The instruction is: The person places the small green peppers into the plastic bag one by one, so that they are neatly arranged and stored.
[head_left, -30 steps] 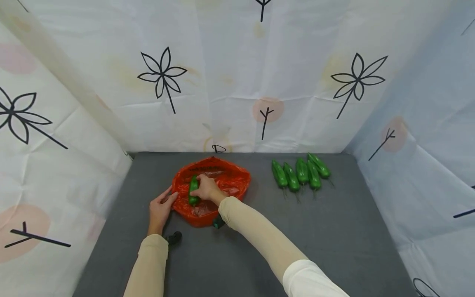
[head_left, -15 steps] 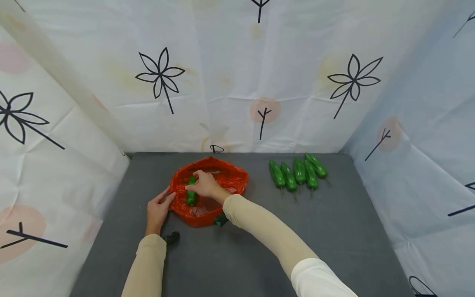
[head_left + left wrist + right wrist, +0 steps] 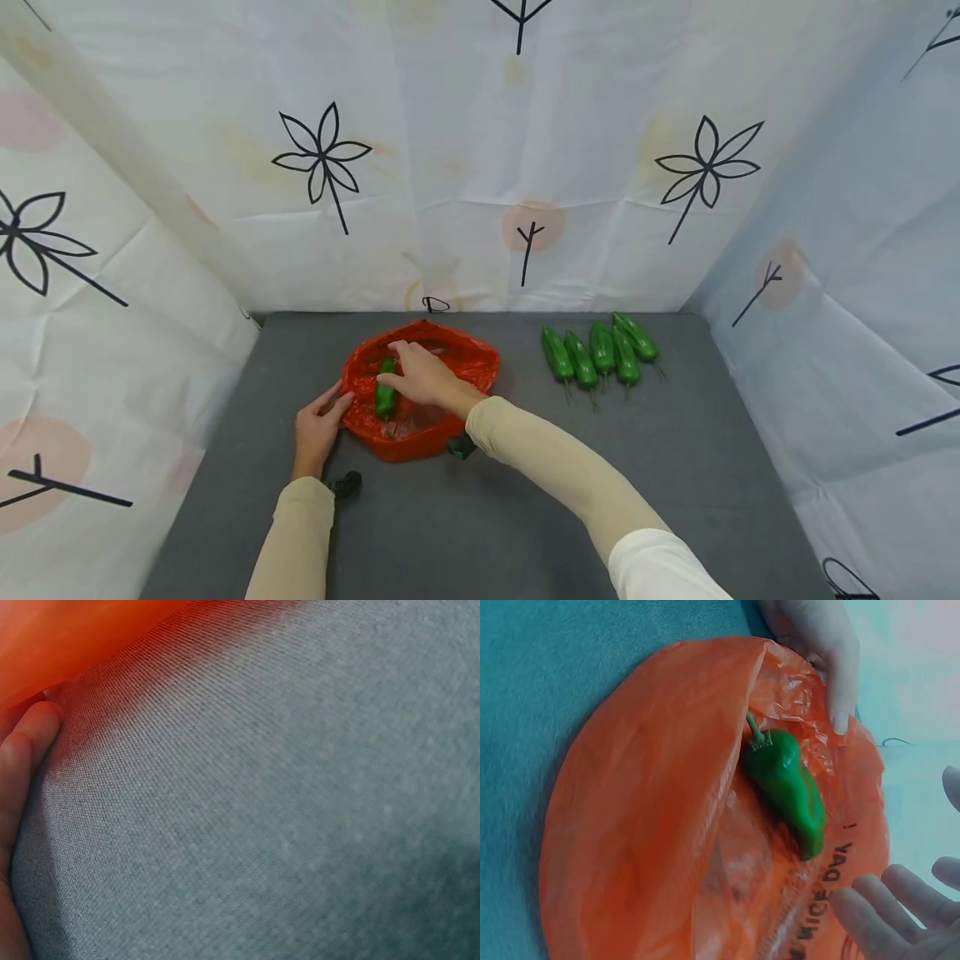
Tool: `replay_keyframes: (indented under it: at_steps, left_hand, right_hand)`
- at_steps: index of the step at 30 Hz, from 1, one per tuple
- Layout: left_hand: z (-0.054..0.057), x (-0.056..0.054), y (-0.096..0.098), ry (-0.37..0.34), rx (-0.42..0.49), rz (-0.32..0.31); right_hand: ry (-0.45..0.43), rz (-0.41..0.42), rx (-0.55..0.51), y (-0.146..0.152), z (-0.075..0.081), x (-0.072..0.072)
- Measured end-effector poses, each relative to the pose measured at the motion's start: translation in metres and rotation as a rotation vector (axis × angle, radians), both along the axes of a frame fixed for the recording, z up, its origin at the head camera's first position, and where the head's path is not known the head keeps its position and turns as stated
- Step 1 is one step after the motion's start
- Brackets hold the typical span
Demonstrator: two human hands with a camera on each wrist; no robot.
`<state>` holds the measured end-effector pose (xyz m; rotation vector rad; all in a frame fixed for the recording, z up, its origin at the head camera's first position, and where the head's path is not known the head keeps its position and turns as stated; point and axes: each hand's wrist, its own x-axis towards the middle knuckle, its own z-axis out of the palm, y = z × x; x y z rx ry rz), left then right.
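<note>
An orange-red plastic bag [image 3: 405, 448] lies with its mouth spread wide on the dark table. One green pepper [image 3: 385, 392] rests inside, its stem toward the near side. At the bag's left edge my left hand [image 3: 315, 432] pinches the rim, with the thumb over the inside and the other fingers outside. My right hand [image 3: 426, 377] is over the bag, just right of the pepper. In the right wrist view a gap shows between the pepper [image 3: 786, 787] and the spread fingers [image 3: 870, 907], which hold nothing.
Several green peppers [image 3: 602, 348] lie side by side at the table's back right. Behind and at both sides hang white printed cloths [image 3: 450, 167]. The grey table [image 3: 555, 483] extends in front of the bag and to its right.
My right hand has let go of the green pepper, spread its fingers and drawn slightly right. The pepper stays in the bag. My left hand keeps its hold on the rim.
</note>
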<state>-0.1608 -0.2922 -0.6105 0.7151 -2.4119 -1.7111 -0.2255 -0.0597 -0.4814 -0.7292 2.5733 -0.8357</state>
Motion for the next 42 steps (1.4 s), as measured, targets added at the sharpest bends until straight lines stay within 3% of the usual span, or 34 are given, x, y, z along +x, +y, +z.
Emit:
replay_keyframes:
  at_steps: [9,17,20,28,35,42]
  left_hand:
    - [-0.004,0.003,-0.001,-0.023,-0.020,-0.001]
    - [-0.005,0.005,0.000,-0.019,-0.017,0.012]
    - [-0.006,0.005,0.000,-0.007,-0.027,0.010]
    - [-0.007,0.002,0.000,0.010,-0.023,0.005]
    - [-0.007,0.002,0.000,0.003,-0.057,0.006]
    - [-0.005,0.002,0.001,0.021,-0.022,0.020]
  right_hand:
    - [0.205,0.053,0.148,0.010,0.010,0.007]
    - [0.593,0.113,0.362,0.017,0.011,0.009]
    - [0.670,0.113,0.411,0.021,0.011,0.008]
    - [0.623,0.099,0.493,0.035,0.014,0.002]
    - [0.576,0.081,0.517,0.050,0.006,-0.005]
    - [0.548,0.045,0.511,0.063,0.003,-0.011]
